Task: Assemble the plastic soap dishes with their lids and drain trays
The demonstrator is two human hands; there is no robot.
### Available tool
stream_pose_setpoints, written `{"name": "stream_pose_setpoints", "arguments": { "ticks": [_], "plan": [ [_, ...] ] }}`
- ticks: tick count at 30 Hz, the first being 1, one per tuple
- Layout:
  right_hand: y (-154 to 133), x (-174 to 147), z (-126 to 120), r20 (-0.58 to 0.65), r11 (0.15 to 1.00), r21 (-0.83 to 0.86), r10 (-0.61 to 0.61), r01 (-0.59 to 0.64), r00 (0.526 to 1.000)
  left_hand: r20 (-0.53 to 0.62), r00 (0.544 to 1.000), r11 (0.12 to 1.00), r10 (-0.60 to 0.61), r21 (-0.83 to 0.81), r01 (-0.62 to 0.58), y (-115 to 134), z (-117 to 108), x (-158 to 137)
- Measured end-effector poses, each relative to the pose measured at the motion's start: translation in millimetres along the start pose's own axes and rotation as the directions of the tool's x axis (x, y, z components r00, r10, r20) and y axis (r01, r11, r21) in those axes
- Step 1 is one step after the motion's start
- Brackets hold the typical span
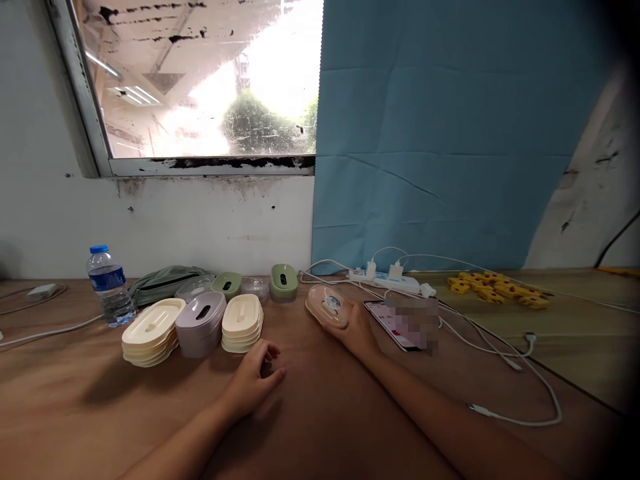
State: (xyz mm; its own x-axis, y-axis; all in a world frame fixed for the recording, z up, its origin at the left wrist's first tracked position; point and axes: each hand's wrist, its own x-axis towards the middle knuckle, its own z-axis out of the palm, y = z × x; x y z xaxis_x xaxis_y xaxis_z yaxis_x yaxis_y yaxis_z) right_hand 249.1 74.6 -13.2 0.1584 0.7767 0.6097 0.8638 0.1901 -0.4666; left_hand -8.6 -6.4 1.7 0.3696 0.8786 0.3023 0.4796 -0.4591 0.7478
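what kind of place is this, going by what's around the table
Probably a makeshift workspace in a worn room, though I can't be sure: the window frame has peeling dark patches, a power strip with plugged-in chargers sits on the table, and stacked plastic lids stand there too.

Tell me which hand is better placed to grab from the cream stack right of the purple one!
Probably the left hand: it looks empty, and its fingers are right beside that cream stack. The right hand is farther away and holds the pink oval piece.
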Motion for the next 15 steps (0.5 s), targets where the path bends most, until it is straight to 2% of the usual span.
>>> {"name": "stream_pose_setpoints", "arguments": {
  "ticks": [4, 9, 15],
  "plan": [
    [5, 35, 30, -0.054, 0.986, -0.115, 0.115, -0.121, 0.992, -0.006, 0.999, 0.993, 0.031, 0.111, -0.03, 5, -1, -1],
    [9, 58, 54, -0.134, 0.926, -0.211, 0.289, -0.313, 0.948, 0.011, 0.999, 0.985, 0.037, 0.168, -0.038, 6, 1, -1],
    [14, 69, 64, -0.171, 0.889, -0.246, 0.353, -0.387, 0.92, 0.02, 0.999, 0.982, 0.039, 0.182, -0.042, 5, 1, 0]
  ]
}}
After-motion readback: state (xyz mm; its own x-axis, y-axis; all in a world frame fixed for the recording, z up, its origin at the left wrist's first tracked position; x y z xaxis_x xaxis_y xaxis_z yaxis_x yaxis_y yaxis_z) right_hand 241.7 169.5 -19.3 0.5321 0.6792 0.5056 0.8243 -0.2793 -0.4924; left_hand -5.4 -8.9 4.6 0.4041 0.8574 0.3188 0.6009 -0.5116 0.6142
